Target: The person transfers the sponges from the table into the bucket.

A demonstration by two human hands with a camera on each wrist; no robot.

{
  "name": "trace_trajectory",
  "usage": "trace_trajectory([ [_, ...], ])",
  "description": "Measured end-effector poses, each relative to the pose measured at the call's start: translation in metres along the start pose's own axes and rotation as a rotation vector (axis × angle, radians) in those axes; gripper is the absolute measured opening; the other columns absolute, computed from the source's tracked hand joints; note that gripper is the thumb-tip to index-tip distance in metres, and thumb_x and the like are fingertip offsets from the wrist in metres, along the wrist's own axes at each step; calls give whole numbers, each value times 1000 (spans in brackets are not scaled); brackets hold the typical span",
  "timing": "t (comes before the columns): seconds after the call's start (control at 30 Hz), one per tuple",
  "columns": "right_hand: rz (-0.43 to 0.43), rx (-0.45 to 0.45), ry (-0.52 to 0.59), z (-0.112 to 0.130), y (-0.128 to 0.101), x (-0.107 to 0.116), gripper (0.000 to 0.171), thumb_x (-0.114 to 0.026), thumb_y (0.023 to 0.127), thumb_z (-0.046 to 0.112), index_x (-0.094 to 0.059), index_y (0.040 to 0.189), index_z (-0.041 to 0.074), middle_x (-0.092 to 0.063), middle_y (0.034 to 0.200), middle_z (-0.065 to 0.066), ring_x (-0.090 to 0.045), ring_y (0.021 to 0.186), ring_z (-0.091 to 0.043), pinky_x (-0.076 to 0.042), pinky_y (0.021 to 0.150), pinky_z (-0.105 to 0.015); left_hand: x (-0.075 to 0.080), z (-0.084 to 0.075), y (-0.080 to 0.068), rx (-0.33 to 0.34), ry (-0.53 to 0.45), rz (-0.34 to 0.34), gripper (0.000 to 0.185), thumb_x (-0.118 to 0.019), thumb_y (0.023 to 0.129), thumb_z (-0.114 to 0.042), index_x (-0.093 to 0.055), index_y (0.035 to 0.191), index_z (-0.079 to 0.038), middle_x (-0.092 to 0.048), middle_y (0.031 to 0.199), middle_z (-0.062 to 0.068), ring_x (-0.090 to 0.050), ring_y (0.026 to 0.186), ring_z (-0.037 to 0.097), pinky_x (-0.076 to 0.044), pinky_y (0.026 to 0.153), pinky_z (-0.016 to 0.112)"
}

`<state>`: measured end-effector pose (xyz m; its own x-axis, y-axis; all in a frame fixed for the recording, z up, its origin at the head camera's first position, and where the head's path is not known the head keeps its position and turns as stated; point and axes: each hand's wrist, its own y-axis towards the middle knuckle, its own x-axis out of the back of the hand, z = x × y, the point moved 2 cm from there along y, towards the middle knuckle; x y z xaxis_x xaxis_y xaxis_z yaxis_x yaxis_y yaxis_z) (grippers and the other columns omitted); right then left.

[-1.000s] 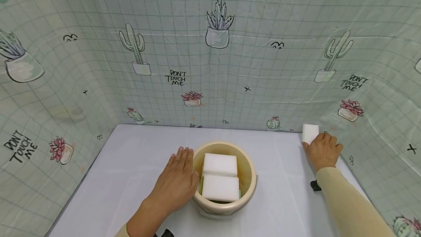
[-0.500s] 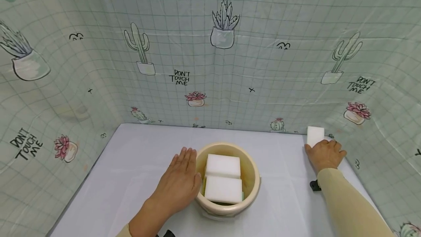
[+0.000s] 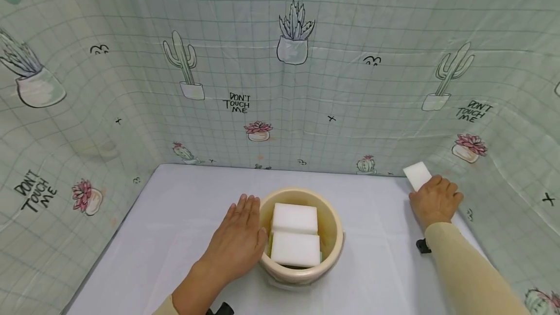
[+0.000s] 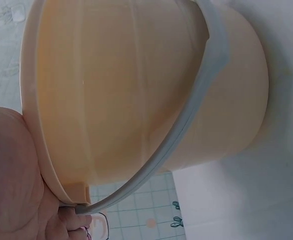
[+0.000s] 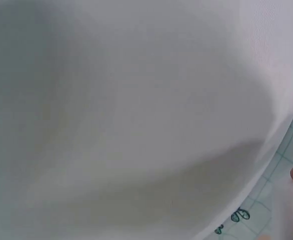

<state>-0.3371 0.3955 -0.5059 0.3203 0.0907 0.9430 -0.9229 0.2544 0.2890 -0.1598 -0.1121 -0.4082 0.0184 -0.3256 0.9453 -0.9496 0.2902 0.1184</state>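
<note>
Right hand [image 3: 435,201] grips white sponge [image 3: 417,175], long axis tilted up-left; left hand [image 3: 238,242] flat against bucket [image 3: 332,237].

Beige bucket [image 3: 299,276]; white sponges [image 3: 295,249]

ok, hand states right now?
Left hand: open, flat against the bucket.
Right hand: holding a white sponge.
</note>
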Motion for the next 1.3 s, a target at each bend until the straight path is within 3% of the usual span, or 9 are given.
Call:
trace_trajectory([
  [0.3, -75, 156, -8, 17, -5, 23, 56, -72, 87, 29, -43, 102, -15, -45, 98, -36, -38, 96, -54, -32, 80, -67, -1, 0, 1, 1, 1, 4, 65, -44, 110, -29, -32, 160, 11, -34, 167, 28, -23, 161, 41, -22, 131, 55],
  [0.67, -330, 476, 50, 106, -31, 73, 56, -77, 80, 27, -52, 113, -10, -58, 104, -32, -53, 98, -52, -41, 81, -64, 0, -1, 1, -8, -3, -13, 64, -45, 110, -27, -33, 159, 12, -35, 166, 29, -24, 160, 41, -22, 130, 55],
  [0.8, -373, 596, 112, 141, -47, 97, 61, -78, 79, 27, -56, 123, -9, -62, 111, -30, -55, 101, -50, -42, 81, -62, 0, -1, 0, -15, -5, -17, 64, -45, 109, -27, -34, 159, 12, -35, 166, 29, -24, 160, 42, -22, 130, 56],
  [1.07, -341, 831, 218, 201, -86, 129, 59, -74, 81, 29, -60, 129, -2, -65, 117, -22, -58, 106, -44, -43, 85, -58, 1, -2, 1, -22, 0, -31, 64, -46, 109, -26, -35, 158, 13, -37, 165, 30, -26, 159, 42, -23, 130, 56],
  [1.3, -187, 958, 220, 230, -113, 133, 56, -68, 87, 35, -62, 132, 2, -66, 123, -14, -58, 113, -36, -43, 92, -54, 0, -1, 0, -23, -6, -45, 63, -47, 109, -26, -36, 158, 13, -38, 164, 30, -27, 159, 43, -24, 130, 56],
])
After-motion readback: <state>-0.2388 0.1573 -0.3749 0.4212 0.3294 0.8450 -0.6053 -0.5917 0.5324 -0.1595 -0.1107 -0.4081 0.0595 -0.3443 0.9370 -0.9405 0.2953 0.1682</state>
